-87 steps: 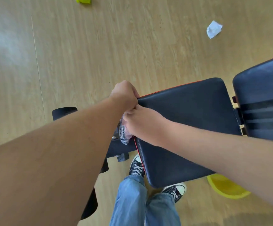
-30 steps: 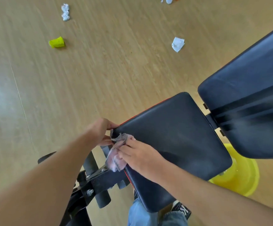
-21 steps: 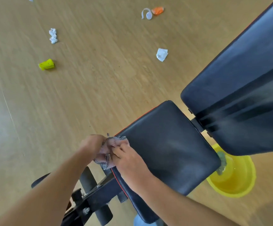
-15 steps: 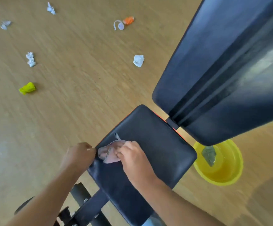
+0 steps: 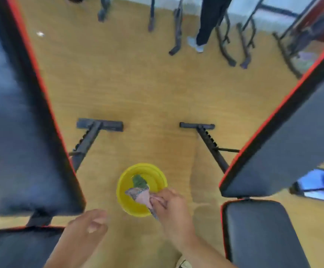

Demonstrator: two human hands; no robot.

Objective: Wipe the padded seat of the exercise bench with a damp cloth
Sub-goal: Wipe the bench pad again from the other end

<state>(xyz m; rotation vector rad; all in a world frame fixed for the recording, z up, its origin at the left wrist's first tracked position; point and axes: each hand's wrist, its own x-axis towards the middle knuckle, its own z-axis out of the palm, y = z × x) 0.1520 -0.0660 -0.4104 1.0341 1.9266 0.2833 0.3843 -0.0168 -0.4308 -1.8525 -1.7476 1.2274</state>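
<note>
Fingers (image 5: 158,200) — wooden floor (image 5: 147,93), 2 benches

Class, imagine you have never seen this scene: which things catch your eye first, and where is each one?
The bright yellow basin on the wooden floor stands out, low in the middle, with something dark green inside. Over it, the right hand grips a checked cloth, while the left hand hangs open beside it. Dark padded benches with red edging frame both sides.
</note>
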